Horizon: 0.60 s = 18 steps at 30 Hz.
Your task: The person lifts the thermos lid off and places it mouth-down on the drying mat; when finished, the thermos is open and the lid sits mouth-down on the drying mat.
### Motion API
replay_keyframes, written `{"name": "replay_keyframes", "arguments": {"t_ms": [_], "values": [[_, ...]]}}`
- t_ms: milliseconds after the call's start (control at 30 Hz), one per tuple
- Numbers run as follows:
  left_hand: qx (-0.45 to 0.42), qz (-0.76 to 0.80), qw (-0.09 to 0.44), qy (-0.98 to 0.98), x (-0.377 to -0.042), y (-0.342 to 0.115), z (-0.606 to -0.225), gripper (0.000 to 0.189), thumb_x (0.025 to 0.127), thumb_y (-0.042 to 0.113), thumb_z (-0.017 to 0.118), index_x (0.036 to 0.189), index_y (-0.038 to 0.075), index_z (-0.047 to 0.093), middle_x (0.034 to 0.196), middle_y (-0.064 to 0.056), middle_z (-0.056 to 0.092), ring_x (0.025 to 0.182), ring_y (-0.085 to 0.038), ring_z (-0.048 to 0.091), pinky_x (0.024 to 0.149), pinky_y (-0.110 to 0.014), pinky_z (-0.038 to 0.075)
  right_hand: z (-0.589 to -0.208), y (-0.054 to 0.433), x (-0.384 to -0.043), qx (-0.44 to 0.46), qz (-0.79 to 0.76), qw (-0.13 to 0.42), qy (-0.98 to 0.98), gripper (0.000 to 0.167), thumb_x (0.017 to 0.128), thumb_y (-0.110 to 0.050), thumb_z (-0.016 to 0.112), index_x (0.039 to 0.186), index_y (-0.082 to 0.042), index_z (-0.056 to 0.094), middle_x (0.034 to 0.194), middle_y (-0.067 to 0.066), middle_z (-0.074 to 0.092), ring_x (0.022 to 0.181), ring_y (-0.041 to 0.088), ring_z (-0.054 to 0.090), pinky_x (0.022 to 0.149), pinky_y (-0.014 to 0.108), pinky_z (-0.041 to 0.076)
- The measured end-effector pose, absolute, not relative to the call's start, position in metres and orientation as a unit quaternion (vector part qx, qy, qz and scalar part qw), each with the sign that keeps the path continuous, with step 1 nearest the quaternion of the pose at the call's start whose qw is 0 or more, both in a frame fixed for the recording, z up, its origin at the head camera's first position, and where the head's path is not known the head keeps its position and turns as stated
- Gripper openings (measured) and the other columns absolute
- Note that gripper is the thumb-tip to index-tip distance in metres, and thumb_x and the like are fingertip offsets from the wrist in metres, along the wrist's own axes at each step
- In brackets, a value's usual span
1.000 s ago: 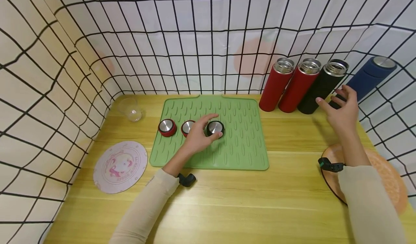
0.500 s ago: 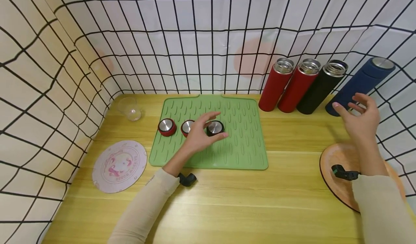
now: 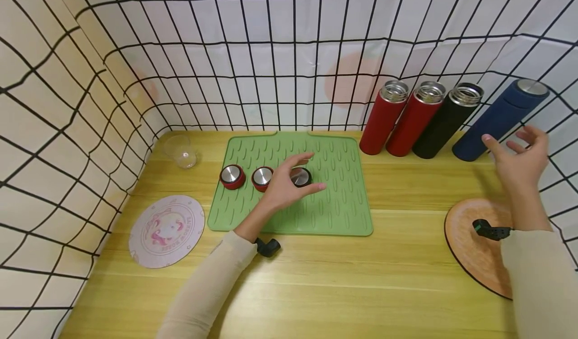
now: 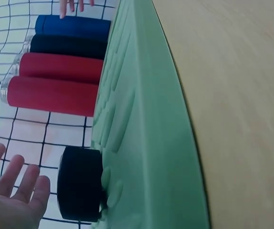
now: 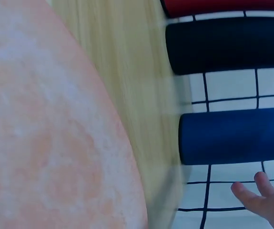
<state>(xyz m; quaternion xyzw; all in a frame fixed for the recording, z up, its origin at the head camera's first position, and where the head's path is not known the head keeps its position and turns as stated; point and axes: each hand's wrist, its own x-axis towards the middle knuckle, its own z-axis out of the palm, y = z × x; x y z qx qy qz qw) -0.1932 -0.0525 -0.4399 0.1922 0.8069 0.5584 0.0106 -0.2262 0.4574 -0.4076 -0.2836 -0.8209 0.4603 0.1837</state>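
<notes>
My left hand [image 3: 285, 184] hovers by a black lid with a steel top [image 3: 300, 177], fingers spread and holding nothing. In the left wrist view a gap shows between those fingers and the black lid [image 4: 79, 183]. Two red lids, one at the left [image 3: 232, 176] and one beside my hand [image 3: 262, 177], sit on the green mat [image 3: 336, 218]. My right hand [image 3: 521, 161] is just right of a capped blue flask [image 3: 494, 121], fingers loosely bent and apart from it. Left of that stand an uncapped black flask [image 3: 447, 121] and two uncapped red flasks [image 3: 384, 121].
A clear cup [image 3: 184, 156] stands at the back left, above a round pink-and-white mat [image 3: 167, 231]. A round orange-slice mat [image 3: 469, 248] lies under my right forearm. Black wire mesh [image 3: 293, 58] walls the wooden table [image 3: 361, 284].
My right hand has drawn away from the blue flask to the right, leaving it standing. My left hand has opened wider and shifted slightly right, away from its hold around the black lid.
</notes>
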Motion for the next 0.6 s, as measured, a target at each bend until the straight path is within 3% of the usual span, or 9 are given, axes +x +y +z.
{"name": "replay_keyframes", "arguments": {"t_ms": [200, 400, 533, 600], "values": [[0.214, 0.566, 0.008, 0.796, -0.198, -0.048, -0.444, 0.075, 0.082, 0.04, 0.088, 0.148, 0.036, 0.053, 0.15, 0.007, 0.055, 0.136, -0.015, 0.053, 0.114, -0.037, 0.047, -0.407, 0.468, -0.238, -0.257, 0.505, 0.138, -0.812, 0.091, 0.092, -0.047, 0.073, 0.161, -0.04, 0.014, 0.168, -0.015, 0.02, 0.153, 0.007, 0.028, 0.125, 0.03, 0.029], [0.245, 0.575, 0.022, 0.78, -0.198, -0.041, -0.444, 0.076, 0.084, 0.033, 0.087, 0.151, 0.031, 0.05, 0.152, 0.003, 0.054, 0.14, -0.028, 0.052, 0.116, -0.039, 0.045, -0.408, 0.474, -0.251, -0.217, 0.547, 0.13, -0.798, 0.091, 0.097, -0.037, 0.069, 0.163, -0.037, 0.006, 0.171, -0.015, 0.013, 0.157, 0.005, 0.016, 0.129, 0.025, 0.015], [0.253, 0.579, 0.033, 0.775, -0.198, -0.037, -0.443, 0.078, 0.085, 0.028, 0.087, 0.152, 0.028, 0.049, 0.154, 0.002, 0.052, 0.141, -0.027, 0.05, 0.117, -0.04, 0.044, -0.408, 0.472, -0.257, -0.227, 0.579, 0.145, -0.77, 0.087, 0.096, -0.034, 0.071, 0.162, -0.037, 0.015, 0.169, -0.011, 0.024, 0.152, 0.005, 0.03, 0.126, 0.021, 0.021], [0.252, 0.576, 0.036, 0.777, -0.199, -0.035, -0.443, 0.078, 0.085, 0.029, 0.087, 0.153, 0.03, 0.048, 0.155, 0.002, 0.051, 0.141, -0.023, 0.05, 0.117, -0.04, 0.044, -0.408, 0.471, -0.258, -0.239, 0.574, 0.154, -0.768, 0.083, 0.095, -0.037, 0.072, 0.161, -0.037, 0.022, 0.162, -0.014, 0.033, 0.14, 0.003, 0.04, 0.121, 0.019, 0.029]]}}
